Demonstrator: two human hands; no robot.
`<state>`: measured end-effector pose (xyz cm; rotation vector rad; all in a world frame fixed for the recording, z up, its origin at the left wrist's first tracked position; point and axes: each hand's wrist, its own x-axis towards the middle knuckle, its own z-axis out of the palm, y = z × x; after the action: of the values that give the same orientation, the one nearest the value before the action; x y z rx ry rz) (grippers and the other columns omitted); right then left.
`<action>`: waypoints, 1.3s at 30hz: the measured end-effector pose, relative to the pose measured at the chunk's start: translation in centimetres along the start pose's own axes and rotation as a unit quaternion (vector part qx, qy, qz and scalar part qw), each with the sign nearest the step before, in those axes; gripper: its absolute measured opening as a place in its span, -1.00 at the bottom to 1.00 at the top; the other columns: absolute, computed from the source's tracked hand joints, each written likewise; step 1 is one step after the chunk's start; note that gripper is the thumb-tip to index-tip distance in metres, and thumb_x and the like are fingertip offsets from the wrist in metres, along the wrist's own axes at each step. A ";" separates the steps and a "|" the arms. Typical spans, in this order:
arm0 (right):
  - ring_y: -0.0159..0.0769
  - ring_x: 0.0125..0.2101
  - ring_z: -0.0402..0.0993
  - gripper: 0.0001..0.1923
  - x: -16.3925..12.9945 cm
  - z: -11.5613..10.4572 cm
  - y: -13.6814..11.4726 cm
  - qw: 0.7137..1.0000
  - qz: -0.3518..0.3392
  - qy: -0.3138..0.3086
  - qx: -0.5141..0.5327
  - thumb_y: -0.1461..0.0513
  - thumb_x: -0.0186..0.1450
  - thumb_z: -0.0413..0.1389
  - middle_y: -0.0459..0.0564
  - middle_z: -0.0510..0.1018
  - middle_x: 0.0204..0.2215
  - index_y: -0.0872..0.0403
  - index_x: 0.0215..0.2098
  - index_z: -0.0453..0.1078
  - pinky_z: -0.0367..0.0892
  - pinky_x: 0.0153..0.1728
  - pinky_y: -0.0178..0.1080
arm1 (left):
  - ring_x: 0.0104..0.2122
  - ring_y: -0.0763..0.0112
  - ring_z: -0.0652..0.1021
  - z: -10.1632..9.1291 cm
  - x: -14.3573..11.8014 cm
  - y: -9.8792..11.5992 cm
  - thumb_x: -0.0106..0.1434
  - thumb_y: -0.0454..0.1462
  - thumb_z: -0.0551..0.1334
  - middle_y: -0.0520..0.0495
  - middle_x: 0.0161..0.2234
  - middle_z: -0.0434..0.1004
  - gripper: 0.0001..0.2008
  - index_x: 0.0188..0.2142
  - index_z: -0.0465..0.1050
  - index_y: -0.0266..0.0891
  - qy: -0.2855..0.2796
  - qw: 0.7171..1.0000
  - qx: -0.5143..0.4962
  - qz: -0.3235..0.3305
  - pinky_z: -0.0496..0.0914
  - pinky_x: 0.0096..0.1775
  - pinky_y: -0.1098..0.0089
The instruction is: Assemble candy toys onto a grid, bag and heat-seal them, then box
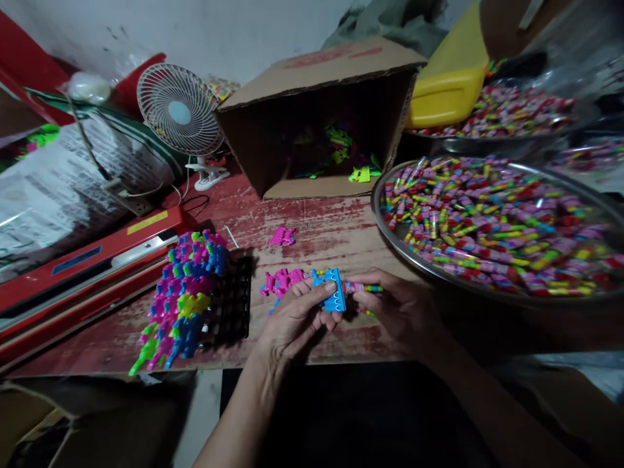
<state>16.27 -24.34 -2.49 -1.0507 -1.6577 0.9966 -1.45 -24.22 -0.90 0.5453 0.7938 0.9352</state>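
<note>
Near the table's front edge, my left hand [292, 318] grips a blue plastic toy piece [334, 299] with a zigzag edge, thumb lying on top. My right hand [407, 312] pinches a slim, colourful wrapped candy tube [355, 286], one end against the blue piece; whether it sits inside cannot be made out. Pink plastic figures [281, 281] lie just beyond my left hand, partly covered by it. Farther back is another pink piece [283, 236]. To the left, rows of pink, blue, yellow and green figures [188, 279] stand on a black gridded tray [238, 302].
A large metal bowl [407, 252] of wrapped tubes is at the right. Behind, an open cardboard box [312, 75] holds green pieces. A clip fan [180, 112], a red sealer-like machine [92, 273] and a white sack [73, 175] occupy the left. A yellow container [443, 97] is back right.
</note>
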 end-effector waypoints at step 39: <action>-0.42 -0.41 0.51 -0.90 -2.2 -1.5 0.0 0.994 -0.102 -0.023 -0.040 0.25 0.33 0.08 -0.13 0.58 -0.38 0.03 -0.22 0.43 0.38 -0.36 -0.40 | -0.59 0.37 0.59 0.9 -0.2 -1.7 0.20 -0.44 0.22 -0.17 -0.53 0.58 -0.90 -0.39 0.48 -0.53 -0.020 0.994 -0.050 -0.098 0.52 -0.55 0.52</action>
<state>18.21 -26.13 -2.63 -0.8948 -1.8146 0.8319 0.06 -25.28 -1.51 0.3896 0.7461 0.7761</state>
